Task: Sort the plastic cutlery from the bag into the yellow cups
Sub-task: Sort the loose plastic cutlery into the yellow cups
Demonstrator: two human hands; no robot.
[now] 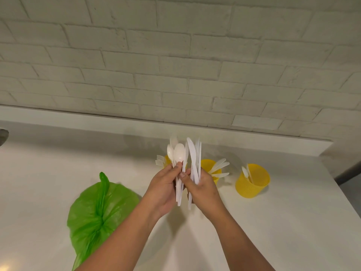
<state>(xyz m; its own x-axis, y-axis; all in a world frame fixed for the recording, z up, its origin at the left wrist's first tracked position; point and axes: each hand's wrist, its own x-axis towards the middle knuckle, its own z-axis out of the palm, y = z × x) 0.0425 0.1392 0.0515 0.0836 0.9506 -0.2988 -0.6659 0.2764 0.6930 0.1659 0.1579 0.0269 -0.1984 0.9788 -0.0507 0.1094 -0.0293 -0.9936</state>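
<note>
The left hand (pixel 166 184) is gripping spoons (pixel 179 153) and the right hand (pixel 202 187) is gripping knives (pixel 192 153), fingers curled, above the surface (pixel 48 173) before 3 yellow cups (pixel 252 182), where loosely fanned handles are likely risking slips or mixed sorting.

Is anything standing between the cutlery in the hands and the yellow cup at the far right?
Only the middle yellow cup, its white pieces leaning toward the far-right yellow cup. The held cutlery seems higher, so passing above looks free.

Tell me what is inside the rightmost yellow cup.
The rightmost yellow cup holds white pieces, seemingly spoons, leaning at its left rim. Its wall hides their lower ends and the bottom.
</note>
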